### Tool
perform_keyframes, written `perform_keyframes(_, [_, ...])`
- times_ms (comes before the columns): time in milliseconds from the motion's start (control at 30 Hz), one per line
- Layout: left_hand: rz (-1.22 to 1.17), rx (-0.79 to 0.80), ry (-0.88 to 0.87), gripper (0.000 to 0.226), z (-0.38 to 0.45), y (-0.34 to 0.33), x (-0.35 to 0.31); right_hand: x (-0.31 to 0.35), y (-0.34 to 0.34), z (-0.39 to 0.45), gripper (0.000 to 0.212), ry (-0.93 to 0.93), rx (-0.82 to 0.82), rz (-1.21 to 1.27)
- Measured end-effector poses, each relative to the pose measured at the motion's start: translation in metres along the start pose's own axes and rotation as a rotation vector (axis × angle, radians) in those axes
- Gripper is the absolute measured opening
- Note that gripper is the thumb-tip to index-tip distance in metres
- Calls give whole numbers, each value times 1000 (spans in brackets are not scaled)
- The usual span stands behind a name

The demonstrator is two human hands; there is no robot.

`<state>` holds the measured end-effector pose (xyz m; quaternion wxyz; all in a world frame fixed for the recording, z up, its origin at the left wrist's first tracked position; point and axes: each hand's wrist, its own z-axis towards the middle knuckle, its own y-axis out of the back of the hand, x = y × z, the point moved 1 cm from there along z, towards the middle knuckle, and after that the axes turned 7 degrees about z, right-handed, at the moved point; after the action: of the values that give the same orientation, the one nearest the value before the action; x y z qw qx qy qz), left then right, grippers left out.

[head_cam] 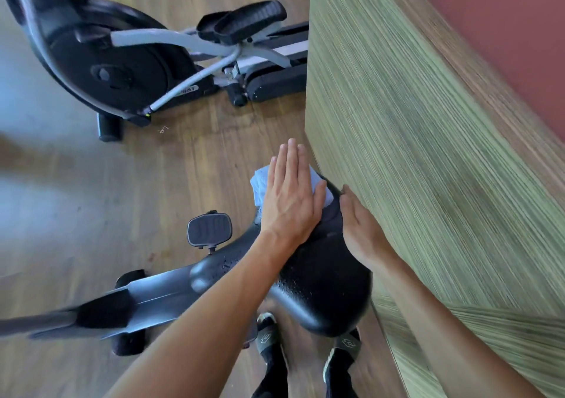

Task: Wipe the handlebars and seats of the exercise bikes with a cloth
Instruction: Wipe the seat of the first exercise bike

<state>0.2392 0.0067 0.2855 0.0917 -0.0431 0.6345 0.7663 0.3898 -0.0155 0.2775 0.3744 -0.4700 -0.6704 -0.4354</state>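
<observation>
Cloth [260, 183] under flat left hand [290, 195].

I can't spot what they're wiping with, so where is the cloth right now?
The pale blue cloth lies under the flat left hand, pressed on the narrow front end of the black bike seat, beside the wood-panelled wall.

cloth [260, 183] mostly hidden, bike frame [91, 309] blurred
</observation>
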Motion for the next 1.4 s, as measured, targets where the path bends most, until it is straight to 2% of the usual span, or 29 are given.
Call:
perform_keyframes(100, [12,19,2,70,10,0,2,2,0,4,39,84,44,-33])
perform_keyframes(167, [-5,-34,14,64,7,3,1,-2,0,9,43,114,49,-81])
perform_keyframes(267, [-16,-80,41,61,-16,9,-2,-6,2,15,49,95,89,-93])
perform_keyframes(400, [40,-63,66,65,-48,12,-9,-9,3,11,48,115,74,-41])
perform_keyframes(700, [31,-81,201,57,30,-5,-2,-13,3,10,44,219,-7,-26])
perform_keyframes(833, [-1,-129,194,57,-13,5,-3,-5,6,9,43,266,-29,-159])
perform_keyframes(967, [48,-112,180,58,-65,17,-2,22,-2,31,42,306,54,-200])
perform_keyframes(1100, [107,-99,248,58,-37,6,3,24,-13,38,41,376,92,-266])
perform_keyframes(1233, [90,-79,334,59,9,-3,8,20,-11,42,42,371,53,-280])
perform_keyframes(1400, [34,-140,296,55,-23,4,9,18,-11,36,40,438,28,-348])
